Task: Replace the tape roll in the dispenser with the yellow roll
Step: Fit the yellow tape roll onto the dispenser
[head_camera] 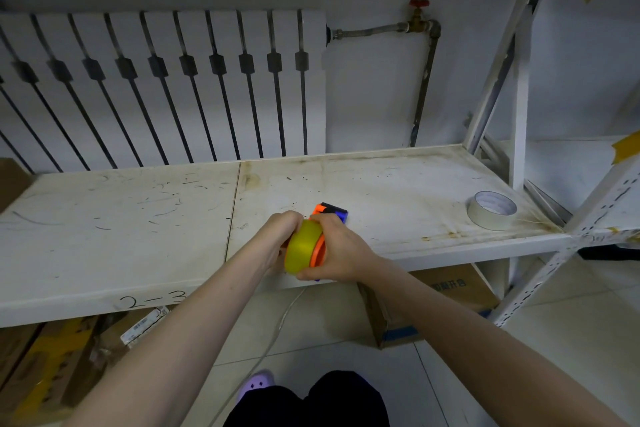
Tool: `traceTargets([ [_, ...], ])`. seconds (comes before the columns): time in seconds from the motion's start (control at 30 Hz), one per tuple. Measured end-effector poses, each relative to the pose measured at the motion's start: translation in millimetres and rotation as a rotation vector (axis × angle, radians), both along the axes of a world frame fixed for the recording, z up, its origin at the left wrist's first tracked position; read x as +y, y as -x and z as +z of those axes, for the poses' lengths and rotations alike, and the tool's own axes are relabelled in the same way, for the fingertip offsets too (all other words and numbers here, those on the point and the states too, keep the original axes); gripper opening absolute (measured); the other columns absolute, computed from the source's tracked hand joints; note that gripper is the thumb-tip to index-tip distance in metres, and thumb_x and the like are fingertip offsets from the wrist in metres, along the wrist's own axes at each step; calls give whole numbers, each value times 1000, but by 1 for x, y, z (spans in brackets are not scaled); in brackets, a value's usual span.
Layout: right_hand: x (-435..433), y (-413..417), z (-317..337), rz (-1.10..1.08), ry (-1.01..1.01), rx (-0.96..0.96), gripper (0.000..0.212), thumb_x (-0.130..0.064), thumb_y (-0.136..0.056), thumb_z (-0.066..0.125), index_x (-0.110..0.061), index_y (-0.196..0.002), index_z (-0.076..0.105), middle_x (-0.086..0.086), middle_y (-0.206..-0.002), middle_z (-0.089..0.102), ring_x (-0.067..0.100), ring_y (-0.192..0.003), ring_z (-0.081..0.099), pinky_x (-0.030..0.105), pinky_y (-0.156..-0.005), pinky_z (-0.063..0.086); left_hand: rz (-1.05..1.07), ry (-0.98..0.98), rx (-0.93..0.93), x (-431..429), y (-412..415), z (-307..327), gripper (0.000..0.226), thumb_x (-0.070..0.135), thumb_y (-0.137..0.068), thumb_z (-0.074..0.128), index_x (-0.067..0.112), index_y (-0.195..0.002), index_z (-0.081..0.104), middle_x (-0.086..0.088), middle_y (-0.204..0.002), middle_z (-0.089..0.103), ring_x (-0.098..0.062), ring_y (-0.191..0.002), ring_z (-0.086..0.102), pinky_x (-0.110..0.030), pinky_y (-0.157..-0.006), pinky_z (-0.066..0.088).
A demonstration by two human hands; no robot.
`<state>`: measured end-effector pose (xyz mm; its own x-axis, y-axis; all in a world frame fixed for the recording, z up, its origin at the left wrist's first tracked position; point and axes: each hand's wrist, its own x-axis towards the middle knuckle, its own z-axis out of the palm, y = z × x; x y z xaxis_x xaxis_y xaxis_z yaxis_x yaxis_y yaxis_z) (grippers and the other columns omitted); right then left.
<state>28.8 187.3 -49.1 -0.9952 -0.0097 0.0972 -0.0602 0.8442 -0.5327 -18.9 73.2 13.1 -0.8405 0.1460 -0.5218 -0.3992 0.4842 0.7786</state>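
The yellow tape roll (302, 247) sits on the orange hub of the tape dispenser (330, 211), whose orange and blue head pokes out beyond my fingers. My left hand (282, 232) grips the roll from its left side. My right hand (341, 246) wraps the dispenser body and the roll's orange flange from the right. Both hands hover just above the front edge of the white shelf (138, 218). A white tape roll (491, 210) lies flat at the shelf's far right.
A radiator (156, 87) and a pipe with a red valve (419, 15) stand behind the shelf. White shelf uprights (519, 97) rise at the right. Cardboard boxes (446, 302) lie on the floor under the shelf.
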Motion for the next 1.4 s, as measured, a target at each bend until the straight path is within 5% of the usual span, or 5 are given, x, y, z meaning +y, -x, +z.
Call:
traceTargets([
  [0.47, 2, -4, -5, 87, -20, 49, 98, -43, -60, 82, -21, -138, 28, 4, -134, 47, 22, -117, 51, 40, -92, 50, 7, -146, -65, -6, -9, 3, 30, 2, -87, 33, 10, -58, 30, -5, -62, 37, -19, -55, 36, -25, -51, 30],
  [0.97, 4, 7, 1, -46, 156, -95, 95, -39, -61, 82, -20, -139, 30, 2, -129, 47, 18, -110, 50, 35, -91, 50, -32, -232, 105, -22, -7, -26, 2, 5, -83, 40, 5, -84, 42, -13, -87, 44, -22, -75, 43, -26, -57, 31],
  [1.2, 8, 16, 8, -86, 294, -214, 95, -37, -64, 82, -16, -139, 27, 3, -127, 46, 23, -117, 49, 40, -94, 50, -15, -286, 93, -20, -11, -23, 23, 20, -62, 47, 7, -81, 43, -13, -87, 43, -21, -70, 41, -27, -57, 31],
  [1.3, 4, 8, 8, -15, 63, -137, 114, -49, -58, 82, -17, -144, 14, 4, -142, 30, 21, -123, 40, 40, -96, 48, 41, -301, 46, -18, -10, -23, 8, 17, -83, 45, 11, -78, 46, -9, -78, 48, -20, -67, 45, -27, -57, 36],
  [1.4, -1, 1, 4, -38, -167, 73, 104, -56, -50, 82, -18, -132, 30, 3, -129, 41, 20, -109, 51, 35, -82, 51, 64, -285, 28, -13, -9, -20, 13, 22, -83, 47, 10, -88, 50, -8, -80, 49, -19, -66, 47, -27, -55, 37],
])
